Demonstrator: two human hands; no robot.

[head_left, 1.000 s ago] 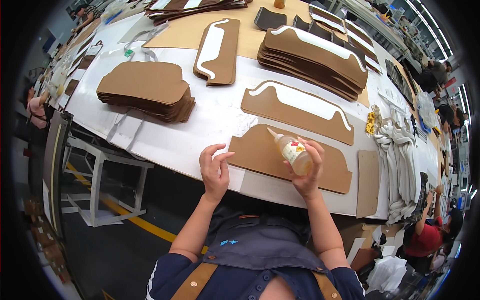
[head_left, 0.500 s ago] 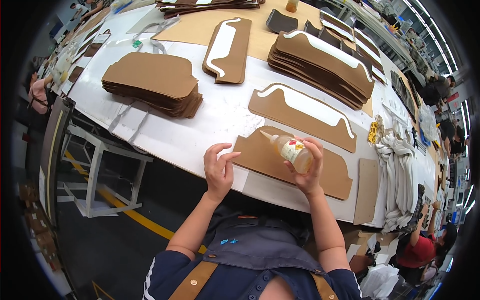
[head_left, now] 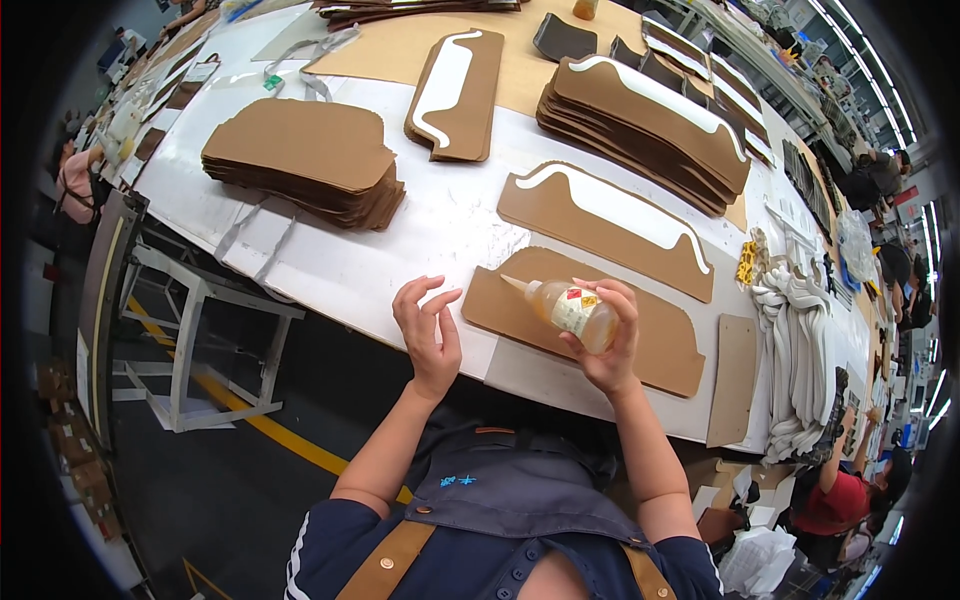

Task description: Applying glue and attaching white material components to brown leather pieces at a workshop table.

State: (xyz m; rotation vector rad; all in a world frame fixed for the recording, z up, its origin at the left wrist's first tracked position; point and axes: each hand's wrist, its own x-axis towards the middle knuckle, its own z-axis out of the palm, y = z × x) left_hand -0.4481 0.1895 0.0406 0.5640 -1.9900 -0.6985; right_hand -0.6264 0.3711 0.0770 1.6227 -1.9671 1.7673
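My right hand [head_left: 608, 345] is closed around a squeeze bottle [head_left: 572, 308] of amber liquid with a label. The bottle is tilted, its pale pointed nozzle aimed left, over a brown leather-like panel [head_left: 650, 345] near the table's front edge. Whether the tip touches the panel I cannot tell. My left hand [head_left: 430, 335] is raised beside the panel's left end, fingers apart and curved, with nothing in it. Just beyond lies another brown panel [head_left: 530, 202] bearing a white curved strip [head_left: 625, 215].
A stack of brown panels [head_left: 300, 150] stands at the left, a taller stack [head_left: 640, 140] at the far right. A panel with a white strip [head_left: 480, 100] lies between them. White strips [head_left: 790, 350] bundle at the right, near a tan board [head_left: 733, 380]. A person in red [head_left: 835, 500] is at lower right.
The bottle has moved left, and its nozzle now points over the left part of the near panel. My left hand has shifted slightly left and away from me.
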